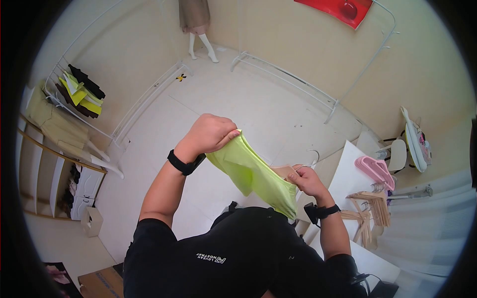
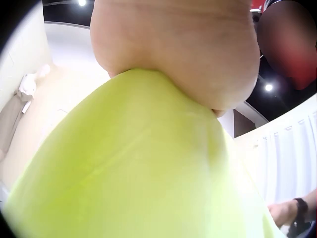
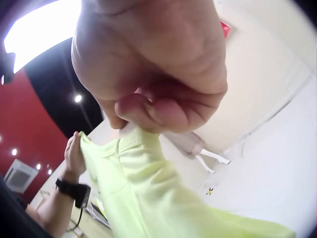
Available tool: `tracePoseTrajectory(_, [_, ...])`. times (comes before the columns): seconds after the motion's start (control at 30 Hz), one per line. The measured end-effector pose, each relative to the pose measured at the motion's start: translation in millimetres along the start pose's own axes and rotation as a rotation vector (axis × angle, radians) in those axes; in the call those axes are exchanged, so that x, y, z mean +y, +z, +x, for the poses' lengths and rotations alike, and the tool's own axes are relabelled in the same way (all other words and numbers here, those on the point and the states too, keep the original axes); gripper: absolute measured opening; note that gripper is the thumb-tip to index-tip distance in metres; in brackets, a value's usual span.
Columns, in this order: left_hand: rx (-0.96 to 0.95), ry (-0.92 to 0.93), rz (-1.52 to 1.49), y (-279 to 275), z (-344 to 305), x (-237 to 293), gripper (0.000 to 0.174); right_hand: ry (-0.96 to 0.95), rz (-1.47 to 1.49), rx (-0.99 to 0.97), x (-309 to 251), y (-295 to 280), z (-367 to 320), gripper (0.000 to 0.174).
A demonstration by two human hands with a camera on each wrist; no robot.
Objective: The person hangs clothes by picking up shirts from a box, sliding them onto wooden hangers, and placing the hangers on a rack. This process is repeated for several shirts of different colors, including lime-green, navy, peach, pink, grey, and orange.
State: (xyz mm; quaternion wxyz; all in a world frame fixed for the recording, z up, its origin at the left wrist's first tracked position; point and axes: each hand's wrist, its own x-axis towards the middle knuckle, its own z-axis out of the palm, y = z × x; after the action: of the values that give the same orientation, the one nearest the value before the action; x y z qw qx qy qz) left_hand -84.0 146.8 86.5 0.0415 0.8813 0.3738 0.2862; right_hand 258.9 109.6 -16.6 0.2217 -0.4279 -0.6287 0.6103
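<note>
Far left of the lime-green soft fabric garment (image 1: 248,166), saw a white open shelf unit with curved wooden edges (image 1: 57,184). Slightly nearer to the garment on that side, saw a white-legged mannequin in beige cloth (image 1: 64,129) and a cluster of hanging black, lime-green and brown clothes (image 1: 79,95). Well beyond the garment's left end, made out a second white-legged mannequin in a greyish-brown skirt (image 1: 195,17).

At the garment's upper left corner, gripped the fabric in the left hand (image 1: 211,134), with fingers curled firmly round the edge. Held the garment draped between both hands, in front of a black short-sleeved top with white lettering (image 1: 218,238). At the garment's right end, saw part of a pale beige flat hanger (image 1: 283,172) with a bare metal hook. Could not tell how much of it lay inside the cloth. Pinched garment edge and hanger together in the right hand (image 1: 309,181), with thumb on top and fingers bent in.

Right of the garment, saw a smooth white desk (image 1: 348,166). Farther right of the garment, saw a bunch of pink hangers (image 1: 375,171), a stack of light wooden hangers (image 1: 380,211) and a sheer white curtain (image 1: 427,233).
</note>
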Motion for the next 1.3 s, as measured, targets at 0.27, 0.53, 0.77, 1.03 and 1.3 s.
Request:
tracePoseTrajectory(0.27, [-0.115,0.098,0.098,15.9,14.8,26.6,0.026,-0.509,-0.735,0.322,-92.3,34.9,-8.9,0.014])
tracePoseTrajectory(0.53, [-0.108,-0.063,-0.023,19.2,5.9,21.2,0.03,-0.491,-0.757,0.332,-89.6,27.2,2.9,0.019])
tracePoseTrajectory(0.77, [-0.395,-0.438,-0.36,34.8,-33.3,-15.7,0.028,-0.396,-0.724,0.316,-99.8,11.5,-5.7,0.02])
tracePoseTrajectory(1.03, [-0.367,-0.67,-0.17,48.4,-74.4,-59.9,0.01,-0.335,-0.507,0.357,-86.5,-3.8,-11.6,0.025])
tracePoseTrajectory(1.3, [0.047,-0.716,-0.114,55.1,-81.5,-55.0,0.021,-0.247,-0.169,0.514,-73.3,13.9,20.5,0.024])
